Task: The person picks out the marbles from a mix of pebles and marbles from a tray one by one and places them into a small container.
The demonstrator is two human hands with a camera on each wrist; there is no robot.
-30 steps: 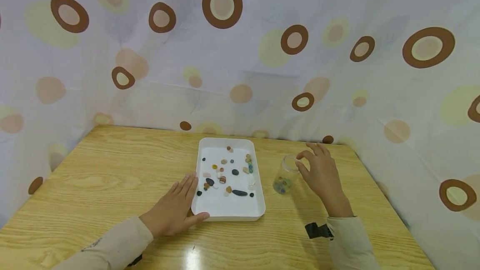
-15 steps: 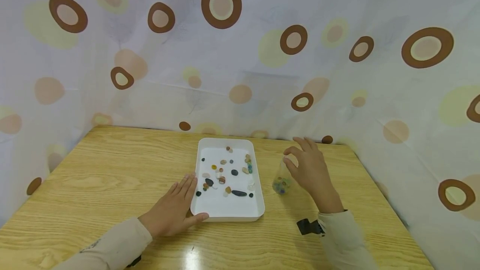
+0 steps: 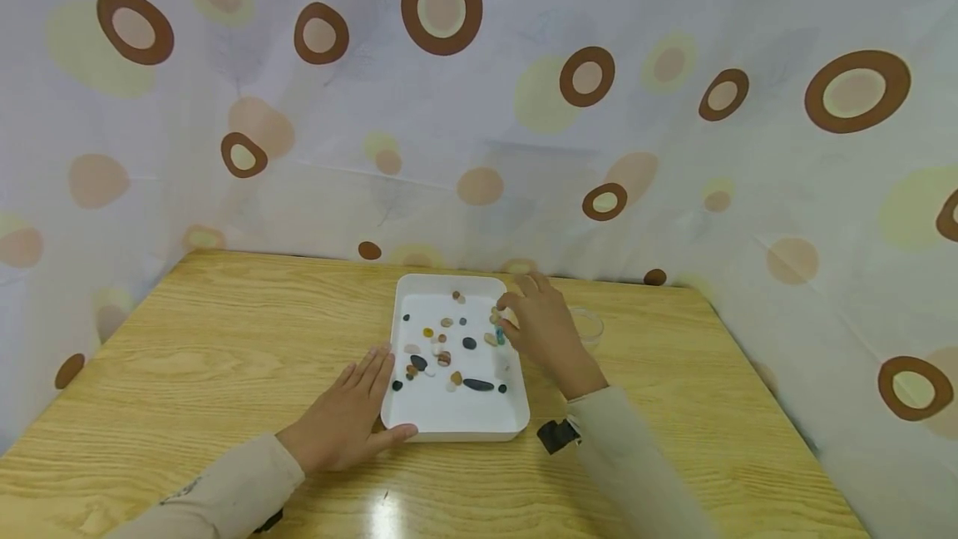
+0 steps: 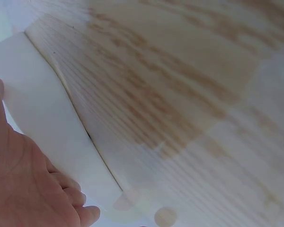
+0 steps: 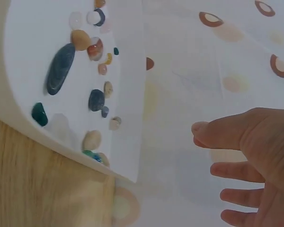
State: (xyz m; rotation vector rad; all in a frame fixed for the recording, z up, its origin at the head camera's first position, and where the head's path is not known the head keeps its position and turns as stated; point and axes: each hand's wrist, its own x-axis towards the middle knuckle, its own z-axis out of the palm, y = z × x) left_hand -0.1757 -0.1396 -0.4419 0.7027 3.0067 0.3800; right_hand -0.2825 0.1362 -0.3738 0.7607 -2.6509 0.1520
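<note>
My left hand (image 3: 340, 418) lies with straight fingers along the left wall of a white tray (image 3: 464, 422), thumb at its front corner. In the left wrist view, the hand (image 4: 26, 184) touches the tray's outer wall (image 4: 52, 109). Above the tray's right wall is my right hand (image 3: 550, 331), thumb and forefinger slightly apart near blue-green stones (image 3: 500, 335); nothing shows between them. The right wrist view has that hand (image 5: 255, 165) with its other fingers stretched out. Several polished pebbles lie scattered in the tray, among them a long dark pebble (image 3: 478, 385).
A clear jar (image 3: 587, 327) stands right of the tray, mostly hidden behind my right hand and wrist; its round rim shows. The wooden table (image 3: 247, 339) ends at a patterned cloth (image 3: 524, 140) behind and at the right.
My right hand has moved left, from beside the jar's mouth, across it, to over the tray's right wall. The left hand and the tray have stayed in place.
</note>
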